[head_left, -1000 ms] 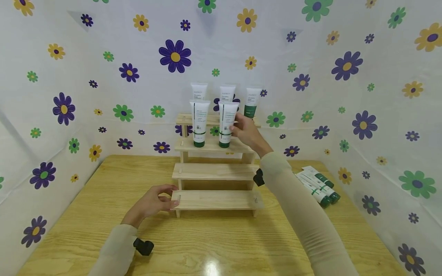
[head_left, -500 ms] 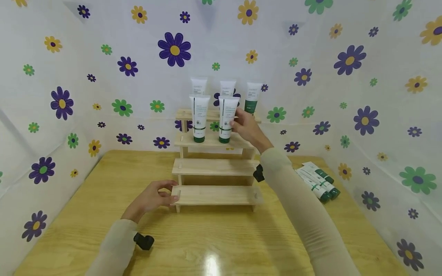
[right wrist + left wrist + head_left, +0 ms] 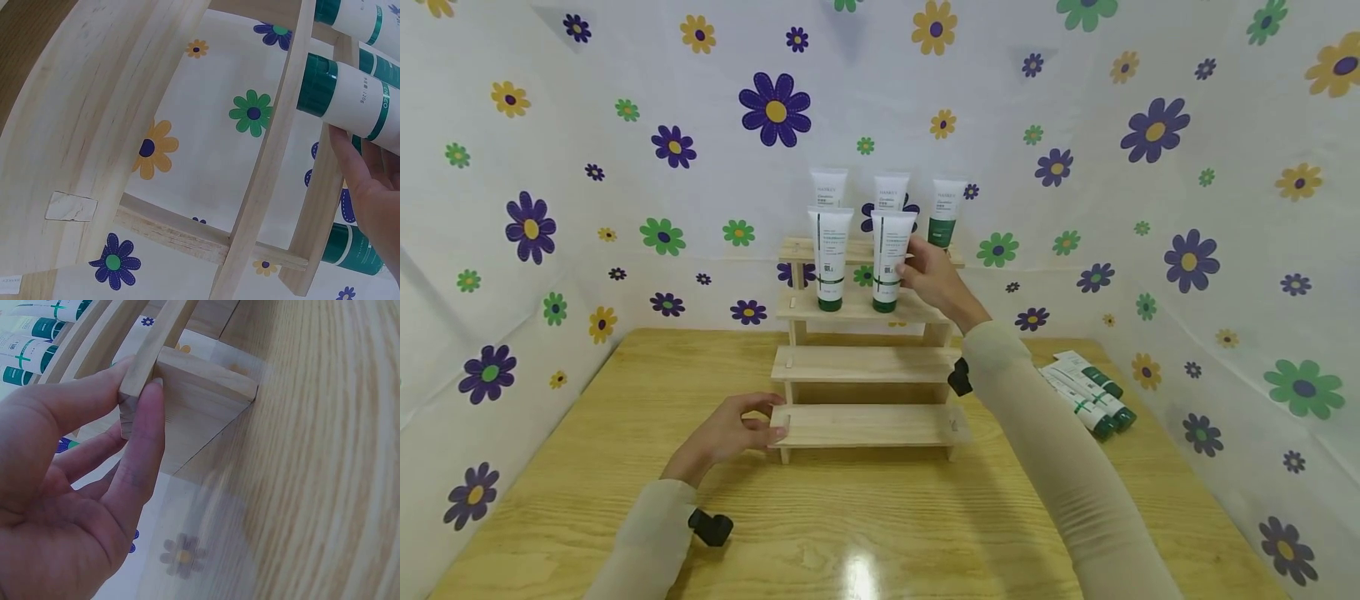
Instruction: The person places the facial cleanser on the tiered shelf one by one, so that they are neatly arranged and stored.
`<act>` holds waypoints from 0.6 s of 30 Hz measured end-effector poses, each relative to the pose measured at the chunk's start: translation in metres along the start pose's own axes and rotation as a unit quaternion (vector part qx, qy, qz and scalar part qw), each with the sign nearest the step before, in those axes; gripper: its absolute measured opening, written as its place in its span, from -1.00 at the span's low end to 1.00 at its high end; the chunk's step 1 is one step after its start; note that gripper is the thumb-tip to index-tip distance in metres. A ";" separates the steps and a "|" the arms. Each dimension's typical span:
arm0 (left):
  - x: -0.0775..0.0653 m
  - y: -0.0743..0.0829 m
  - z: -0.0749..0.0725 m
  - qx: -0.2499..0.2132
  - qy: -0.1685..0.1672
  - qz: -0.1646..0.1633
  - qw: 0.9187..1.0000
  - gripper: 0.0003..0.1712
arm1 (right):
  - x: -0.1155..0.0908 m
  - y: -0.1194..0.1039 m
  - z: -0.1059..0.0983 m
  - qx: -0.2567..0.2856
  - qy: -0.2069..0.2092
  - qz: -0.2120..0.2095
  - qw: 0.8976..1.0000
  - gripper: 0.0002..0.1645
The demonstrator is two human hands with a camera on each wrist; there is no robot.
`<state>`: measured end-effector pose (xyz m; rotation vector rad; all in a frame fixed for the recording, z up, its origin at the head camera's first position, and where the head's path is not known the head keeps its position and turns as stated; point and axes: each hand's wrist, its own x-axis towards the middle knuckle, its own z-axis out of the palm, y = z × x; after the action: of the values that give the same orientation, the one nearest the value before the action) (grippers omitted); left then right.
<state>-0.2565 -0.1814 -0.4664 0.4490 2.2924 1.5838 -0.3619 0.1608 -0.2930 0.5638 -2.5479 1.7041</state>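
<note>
- White tube with a green cap [image 3: 891,260] was held upright on the second shelf from the top [image 3: 855,305] of the wooden rack [image 3: 865,425]; its cap appeared to be set on the board.
- Placing, as judged: the whole cap base should be seated on the wood, kept back from the front edge, before any finger is lifted.
- Spacing: a gap like the one already seen beside the neighbouring tube [image 3: 831,260] should be kept, label turned forward.
- Release, as judged: the fingers are best eased off sideways, since the tall, narrow tube could be tipped; the top-shelf tube at right [image 3: 943,210], near the knuckles, should not be brushed.
- Right hand [image 3: 942,283]: the tube was pinched from its right side, thumb at the front edge, other fingers partly hidden behind; spread only about as wide as the tube body.
- Left hand [image 3: 730,432]: the left end of the lowest shelf [image 3: 865,423] was pinched between thumb and fingertips, gap closed down to the board's thickness. A light, steady hold is advised so the rack is not shifted.
- More tubes [image 3: 1086,393] were seen lying at right on the table [image 3: 625,400].
</note>
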 end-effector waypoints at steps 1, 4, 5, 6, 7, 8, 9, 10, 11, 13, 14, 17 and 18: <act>0.000 0.000 0.000 0.000 0.000 0.000 1.000 -0.26 | 0.000 0.000 0.000 0.000 0.000 0.000 1.000 -0.40; 0.000 -0.001 0.000 -0.001 0.000 0.000 1.000 -0.26 | 0.000 0.000 0.000 0.000 -0.002 0.001 1.000 -0.40; 0.000 -0.001 0.000 0.000 0.001 0.000 1.000 -0.26 | 0.000 0.000 0.000 0.001 -0.003 0.001 1.000 -0.40; 0.001 -0.002 0.000 0.001 0.001 0.001 1.000 -0.27 | 0.000 0.000 0.000 0.001 -0.004 0.000 1.000 -0.40; 0.001 -0.002 -0.001 0.001 0.000 0.002 1.000 -0.27 | 0.001 0.000 0.000 0.002 -0.005 0.000 1.000 -0.40; 0.001 -0.002 -0.001 0.000 0.000 0.002 1.000 -0.27 | 0.001 0.000 -0.001 0.003 -0.006 -0.001 1.000 -0.41; 0.001 -0.002 -0.001 0.000 -0.001 0.003 1.000 -0.27 | 0.001 0.000 -0.001 0.003 -0.006 -0.001 1.000 -0.41; 0.001 -0.002 -0.001 0.000 -0.001 0.004 1.000 -0.27 | 0.001 0.000 -0.001 0.003 -0.007 -0.002 1.000 -0.41; 0.001 -0.002 -0.001 0.000 -0.002 0.005 1.000 -0.27 | 0.001 0.001 -0.001 0.002 -0.007 -0.004 1.000 -0.42; 0.001 -0.002 -0.001 0.000 -0.003 0.007 1.000 -0.27 | 0.001 0.001 -0.002 0.001 -0.008 -0.008 1.000 -0.43; 0.001 -0.002 -0.001 -0.001 -0.004 0.007 1.000 -0.27 | 0.000 0.002 -0.002 -0.001 -0.011 -0.011 1.000 -0.42; 0.001 -0.002 -0.001 0.000 -0.004 0.009 1.000 -0.27 | 0.000 0.002 -0.004 -0.004 -0.016 -0.021 1.000 -0.42; 0.001 -0.002 -0.001 0.000 -0.004 0.009 1.000 -0.27 | -0.001 0.002 -0.004 -0.005 -0.018 -0.023 1.000 -0.42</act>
<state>-0.2575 -0.1824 -0.4677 0.4754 2.2887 1.5878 -0.3626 0.1657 -0.2933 0.6535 -2.5442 1.6798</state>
